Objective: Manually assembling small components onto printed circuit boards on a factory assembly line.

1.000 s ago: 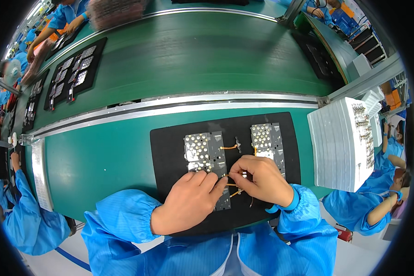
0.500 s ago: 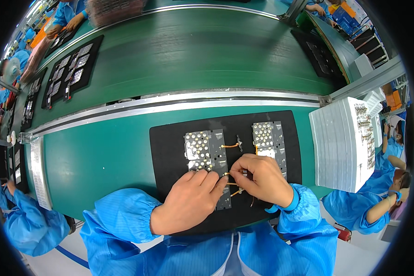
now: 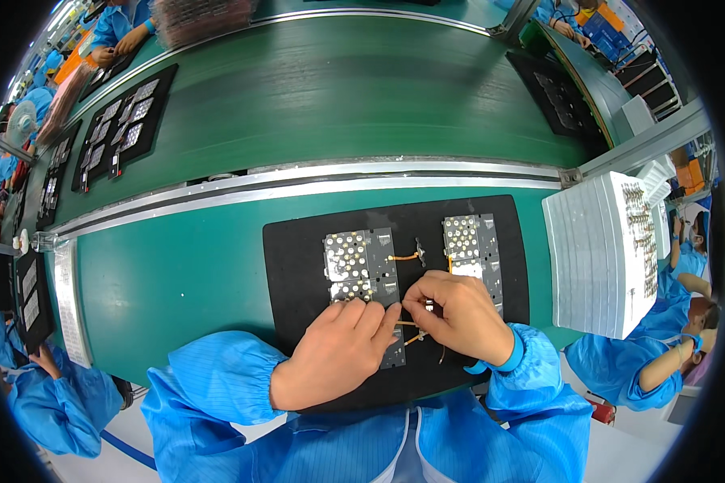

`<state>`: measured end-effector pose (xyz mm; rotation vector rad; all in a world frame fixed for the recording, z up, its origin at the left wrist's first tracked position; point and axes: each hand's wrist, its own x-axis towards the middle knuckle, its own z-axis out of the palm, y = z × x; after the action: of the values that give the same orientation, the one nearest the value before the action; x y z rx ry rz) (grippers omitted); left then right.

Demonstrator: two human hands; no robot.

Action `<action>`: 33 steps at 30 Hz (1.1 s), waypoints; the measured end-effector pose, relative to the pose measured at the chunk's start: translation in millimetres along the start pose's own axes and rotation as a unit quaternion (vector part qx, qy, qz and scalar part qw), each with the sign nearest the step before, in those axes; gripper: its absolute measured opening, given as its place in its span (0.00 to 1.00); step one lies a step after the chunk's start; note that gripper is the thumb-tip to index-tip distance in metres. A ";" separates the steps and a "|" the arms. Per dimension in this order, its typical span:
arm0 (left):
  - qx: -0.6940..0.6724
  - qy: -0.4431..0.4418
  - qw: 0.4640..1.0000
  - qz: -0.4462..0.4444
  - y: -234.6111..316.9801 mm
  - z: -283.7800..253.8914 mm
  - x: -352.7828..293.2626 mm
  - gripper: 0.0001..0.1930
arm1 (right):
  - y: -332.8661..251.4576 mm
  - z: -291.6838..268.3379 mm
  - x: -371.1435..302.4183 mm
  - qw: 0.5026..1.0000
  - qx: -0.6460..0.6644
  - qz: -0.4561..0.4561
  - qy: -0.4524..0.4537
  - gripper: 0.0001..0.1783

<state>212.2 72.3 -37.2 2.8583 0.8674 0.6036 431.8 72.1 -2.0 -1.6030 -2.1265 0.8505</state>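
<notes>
My left hand (image 3: pixel 334 352) rests over the lower part of the left column of grey circuit boards (image 3: pixel 383 251), its fingers bent and close together. Its thumb reaches the boards' right edge, meeting the fingertips of my right hand (image 3: pixel 461 315). That right hand is in a pinch, and the meeting point is covered by the fingers. Short orange cables (image 3: pixel 408 323) come out just below the fingertips. Above, another orange cable (image 3: pixel 405 257) ends in a small dark part. A second column of boards (image 3: pixel 486 240) lies partly under my right hand. Both columns lie on a black mat (image 3: pixel 298 258).
White stacked trays (image 3: pixel 584 249) stand right of the mat. Beyond a metal rail (image 3: pixel 362 174) runs a green conveyor belt (image 3: pixel 354 88), carrying black mats (image 3: pixel 159 97) with boards at the left. Co-workers in blue sit on both sides. A blue wrist strap (image 3: pixel 514 354) circles my right wrist.
My left hand has shifted slightly right, and its thumb now covers the small cable end that showed between my hands. My right hand is nearly still. The co-worker at lower left has moved an arm.
</notes>
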 end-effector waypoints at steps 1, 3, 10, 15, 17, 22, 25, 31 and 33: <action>0.001 0.001 1.000 0.000 0.4 0.9 -0.2 0.23 | 0.8 0.6 -0.8 1.000 -0.012 -0.007 0.002 0.04; 0.009 -0.003 1.000 -0.003 1.1 2.3 -0.7 0.23 | -0.8 -0.5 -1.1 1.000 -0.023 -0.016 0.006 0.05; 0.020 -0.005 1.000 -0.005 2.7 2.8 0.1 0.23 | 7.2 -4.2 20.8 0.969 -0.145 -0.126 0.157 0.08; -0.044 0.053 0.997 -0.045 -14.3 5.7 13.2 0.23 | 26.5 -0.5 30.3 0.941 -0.224 -0.198 0.159 0.12; -0.043 0.078 0.994 -0.062 -24.0 7.7 20.5 0.23 | 29.1 0.6 31.5 0.940 -0.227 -0.198 0.162 0.12; -0.013 0.072 0.995 -0.070 -28.3 14.5 22.7 0.22 | 30.4 1.8 33.8 0.936 -0.236 -0.200 0.167 0.12; 0.012 0.069 0.996 -0.064 -25.9 15.4 22.8 0.22 | 29.6 2.8 33.7 0.933 -0.246 -0.201 0.168 0.13; 0.043 0.087 0.993 -0.073 -19.6 21.4 22.3 0.23 | 25.5 4.9 32.7 0.933 -0.253 -0.191 0.169 0.12; 0.044 0.097 0.991 -0.083 -18.4 22.9 22.7 0.24 | 27.0 5.8 35.7 0.953 -0.171 -0.184 0.172 0.09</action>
<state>229.1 100.7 -54.1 2.7988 1.1742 0.8545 437.6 109.5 -26.6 -1.3095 -2.2842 0.0771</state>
